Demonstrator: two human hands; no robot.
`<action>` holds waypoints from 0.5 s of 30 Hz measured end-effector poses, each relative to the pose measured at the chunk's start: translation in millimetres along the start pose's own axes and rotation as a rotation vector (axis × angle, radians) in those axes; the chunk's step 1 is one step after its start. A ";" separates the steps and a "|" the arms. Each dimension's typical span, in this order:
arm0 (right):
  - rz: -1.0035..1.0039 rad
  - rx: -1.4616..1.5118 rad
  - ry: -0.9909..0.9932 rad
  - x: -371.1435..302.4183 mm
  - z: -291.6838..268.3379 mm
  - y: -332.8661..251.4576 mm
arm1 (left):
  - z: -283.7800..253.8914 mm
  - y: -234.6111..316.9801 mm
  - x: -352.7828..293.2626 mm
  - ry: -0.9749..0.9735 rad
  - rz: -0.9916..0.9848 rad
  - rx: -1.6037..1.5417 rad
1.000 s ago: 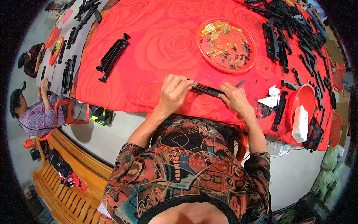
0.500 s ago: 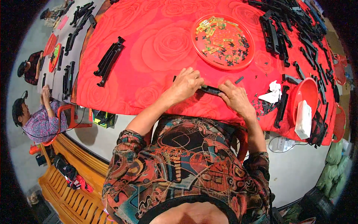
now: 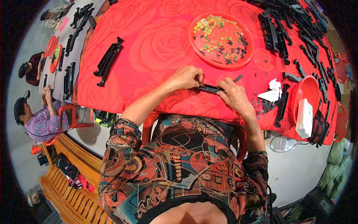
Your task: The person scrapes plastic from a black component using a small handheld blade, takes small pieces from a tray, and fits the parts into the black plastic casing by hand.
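**Inspector:** Holding a long black plastic strip [image 3: 210, 88] at both ends, the person is keeping it low over the red surface [image 3: 149, 44], just short of its near edge. The left hand [image 3: 185, 77] is pinching the strip's left end, fingers clenched on it. The right hand [image 3: 234, 98] is covering the right end, fingers closing over it.

**Clerk:** Containers?

**Inspector:** Two are showing contents. A round red tray [image 3: 220, 39] is sitting beyond the hands, carrying a scatter of small yellow-green pieces and small black pieces; they are too many and too small to count. A red bowl [image 3: 305, 89] is standing to the right near the edge, with one white packet [image 3: 304, 118] leaning against its rim and sticking out over it. More red containers are showing at the far right edge, their contents hidden.

**Clerk:** Counts?

**Inspector:** One strip is being handled. One stack of black strips [image 3: 108, 60] is lying at the left, well apart from the hands; I cannot tell how many it is holding. A heap of black strips [image 3: 294, 26] is filling the far right corner, uncountable. One crumpled white paper [image 3: 273, 91] is lying beside the bowl. Black chips [image 3: 261, 105] are lying scattered just beside the right hand.
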State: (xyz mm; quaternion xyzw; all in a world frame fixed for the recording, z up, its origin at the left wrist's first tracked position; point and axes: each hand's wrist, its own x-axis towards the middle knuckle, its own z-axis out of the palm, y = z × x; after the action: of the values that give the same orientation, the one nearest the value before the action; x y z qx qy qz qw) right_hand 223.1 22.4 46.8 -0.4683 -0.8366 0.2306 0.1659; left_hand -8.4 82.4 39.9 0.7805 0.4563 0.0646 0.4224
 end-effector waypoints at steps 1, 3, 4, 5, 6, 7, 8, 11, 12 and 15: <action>0.020 0.019 0.034 -0.3 -0.8 -4.3 | 0.9 -2.3 0.2 0.002 0.004 -0.018; 0.031 0.038 0.085 -0.6 -6.4 -14.6 | 1.5 -7.2 0.1 0.004 0.008 -0.036; 0.044 0.057 0.135 -1.2 -7.3 -18.7 | 1.9 -9.5 -0.1 0.014 0.022 -0.051; 0.044 0.056 0.134 -1.3 -5.3 -21.4 | 2.6 -11.5 -0.3 0.024 0.037 -0.066; 0.012 0.046 0.137 -1.2 -2.1 -23.8 | 3.9 -13.5 -0.2 0.025 0.036 -0.068; -0.020 0.036 0.143 -0.4 1.4 -25.8 | 4.2 -14.5 0.0 0.030 0.028 -0.065; -0.020 0.035 0.143 1.2 7.2 -27.7 | 4.0 -14.8 -0.1 0.036 0.021 -0.062; -0.006 0.045 0.129 4.6 21.2 -29.7 | 0.3 -11.8 -5.7 0.069 0.079 0.071; 0.038 0.058 0.154 3.2 22.3 -30.1 | -0.7 -14.1 -5.8 0.073 0.078 0.072; 0.118 0.049 0.196 6.0 14.7 -42.6 | 0.2 -19.0 -10.3 0.057 0.177 0.108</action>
State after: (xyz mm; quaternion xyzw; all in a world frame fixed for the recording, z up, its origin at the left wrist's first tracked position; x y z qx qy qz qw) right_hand 182.7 4.7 57.9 -0.5328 -0.7816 0.2134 0.2442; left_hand -26.7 78.6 29.1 0.8372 0.4003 0.0991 0.3593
